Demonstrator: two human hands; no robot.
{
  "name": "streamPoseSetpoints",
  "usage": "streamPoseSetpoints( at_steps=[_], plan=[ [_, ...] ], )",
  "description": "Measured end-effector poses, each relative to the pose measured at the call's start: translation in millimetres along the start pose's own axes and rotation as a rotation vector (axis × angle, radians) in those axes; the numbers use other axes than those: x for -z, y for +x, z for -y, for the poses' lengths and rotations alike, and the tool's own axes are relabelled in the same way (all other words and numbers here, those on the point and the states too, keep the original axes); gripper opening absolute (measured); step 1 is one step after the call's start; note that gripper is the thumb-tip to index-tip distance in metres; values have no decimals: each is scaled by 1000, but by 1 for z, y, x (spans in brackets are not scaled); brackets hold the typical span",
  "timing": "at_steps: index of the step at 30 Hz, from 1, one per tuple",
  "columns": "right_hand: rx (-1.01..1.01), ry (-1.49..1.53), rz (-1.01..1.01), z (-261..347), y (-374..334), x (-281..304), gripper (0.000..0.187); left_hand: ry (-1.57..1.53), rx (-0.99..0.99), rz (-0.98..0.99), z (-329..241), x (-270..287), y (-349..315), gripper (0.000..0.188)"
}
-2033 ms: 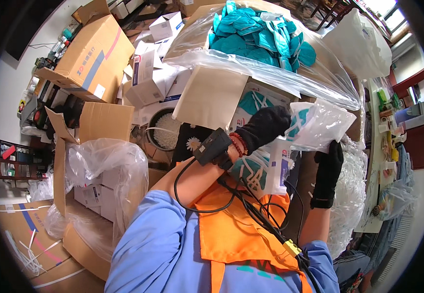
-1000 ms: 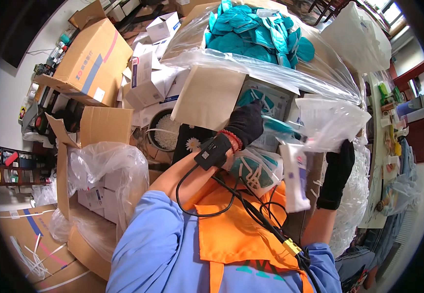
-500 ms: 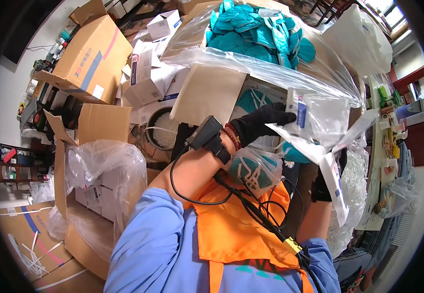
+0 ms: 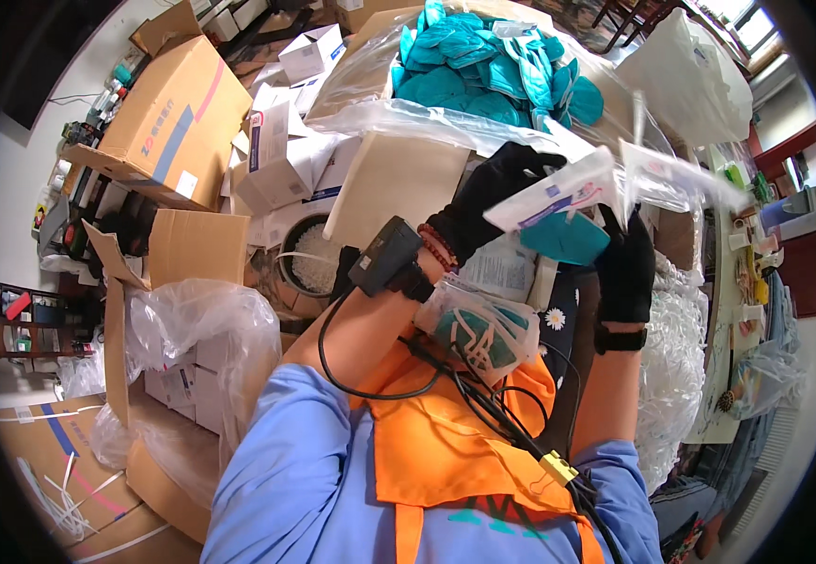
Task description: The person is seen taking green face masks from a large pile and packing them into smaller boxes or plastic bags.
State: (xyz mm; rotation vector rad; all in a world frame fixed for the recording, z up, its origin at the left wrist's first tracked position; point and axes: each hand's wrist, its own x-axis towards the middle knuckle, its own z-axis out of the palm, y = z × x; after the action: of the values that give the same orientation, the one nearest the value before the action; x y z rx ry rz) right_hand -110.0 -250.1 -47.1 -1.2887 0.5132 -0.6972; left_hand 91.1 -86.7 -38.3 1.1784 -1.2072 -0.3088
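While the plastic-lined carton holds heaped teal masks, white box and loose mask are up by its near-right corner; left hand curled, right hand's fingers raised; can't tell if either pinches.

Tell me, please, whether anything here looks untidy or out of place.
Yes: loose white straps lie tangled on the lower-left carton, and white boxes at upper left sit jumbled at odd angles rather than stacked.

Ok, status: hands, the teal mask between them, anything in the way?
Left hand, black-gloved, beside white printed carton; contact unclear. Right hand at carton's lower edge, grip unclear. Teal face mask between hands. Black cables cross orange apron, possible snag.
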Motion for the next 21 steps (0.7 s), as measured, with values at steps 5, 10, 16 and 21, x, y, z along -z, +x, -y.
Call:
streamPoseSetpoints(
  at_steps=[5,10,16,21],
  plan=[
    [-59,-334,-19,-11,-13,-29,32,666,-37,117,5,10,-7,40],
    [53,-747,-136,-27,-19,-18,27,647,165,122,5,6,-26,34],
    [-72,-559,-91,-33,-34,-7,26,530,286,238,15,-4,-35,36],
    [57,-677,10,-41,-33,-3,24,564,-5,-11,21,-15,-25,37]
  ],
)
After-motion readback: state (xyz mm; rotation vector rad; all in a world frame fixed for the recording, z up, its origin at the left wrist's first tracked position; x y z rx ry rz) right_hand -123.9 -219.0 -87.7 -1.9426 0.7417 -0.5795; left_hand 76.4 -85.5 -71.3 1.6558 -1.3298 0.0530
